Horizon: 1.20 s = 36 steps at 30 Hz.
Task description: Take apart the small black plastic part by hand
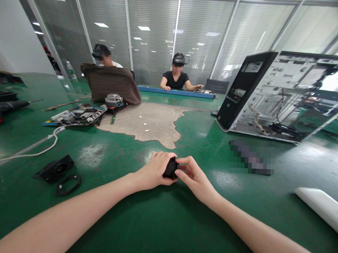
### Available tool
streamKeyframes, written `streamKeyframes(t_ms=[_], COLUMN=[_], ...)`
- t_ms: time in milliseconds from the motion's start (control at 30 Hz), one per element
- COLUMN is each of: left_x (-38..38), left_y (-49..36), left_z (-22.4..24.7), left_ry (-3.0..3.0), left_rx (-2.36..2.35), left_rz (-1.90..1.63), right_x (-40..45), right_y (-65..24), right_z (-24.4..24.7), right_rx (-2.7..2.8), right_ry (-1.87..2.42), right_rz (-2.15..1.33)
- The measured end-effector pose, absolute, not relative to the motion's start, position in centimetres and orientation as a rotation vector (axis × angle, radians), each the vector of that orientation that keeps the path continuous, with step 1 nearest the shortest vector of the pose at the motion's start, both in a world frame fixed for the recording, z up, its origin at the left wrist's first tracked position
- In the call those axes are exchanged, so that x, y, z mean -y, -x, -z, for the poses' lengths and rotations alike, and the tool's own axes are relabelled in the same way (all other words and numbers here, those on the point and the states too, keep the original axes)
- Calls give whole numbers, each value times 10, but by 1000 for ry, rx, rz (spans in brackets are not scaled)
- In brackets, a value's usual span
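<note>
A small black part (171, 168) is held between both hands just above the green table (153, 222), in the middle of the head view. My left hand (156, 170) wraps around its left side with the fingers curled over the top. My right hand (193, 175) pinches its right side with thumb and fingertips. Most of the part is hidden by the fingers.
A black speaker-like piece (56, 169) and a black ring (68, 184) lie at front left, beside a white cable (30, 153). A circuit board (77, 115) and an open computer case (285, 96) stand further back. A white object (320, 207) lies at right. Two people sit at the far end.
</note>
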State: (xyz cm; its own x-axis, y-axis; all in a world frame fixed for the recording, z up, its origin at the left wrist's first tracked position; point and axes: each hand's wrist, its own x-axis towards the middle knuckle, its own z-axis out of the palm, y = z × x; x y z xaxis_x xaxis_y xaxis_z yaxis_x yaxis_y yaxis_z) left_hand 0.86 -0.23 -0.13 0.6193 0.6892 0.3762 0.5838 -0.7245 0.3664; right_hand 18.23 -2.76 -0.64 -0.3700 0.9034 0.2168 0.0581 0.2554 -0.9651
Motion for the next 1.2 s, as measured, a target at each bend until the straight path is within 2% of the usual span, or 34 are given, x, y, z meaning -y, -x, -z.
streamKeyframes(t_ms=[200, 433, 800, 1200], left_x=[2, 3, 2, 3], left_y=[-9, -8, -9, -8], left_z=[1, 2, 2, 1], left_ry=[-2629, -2627, -2634, -2638], left_rx=[-1036, -1044, -1041, -1047], left_rz=[-755, -752, -763, -743], right_x=[27, 30, 30, 29], right_y=[-183, -184, -183, -182], right_z=[4, 7, 1, 6], right_rx=[1674, 1698, 1668, 1639], right_ry=[957, 821, 953, 840], right_rz=[-1232, -1209, -1237, -1234])
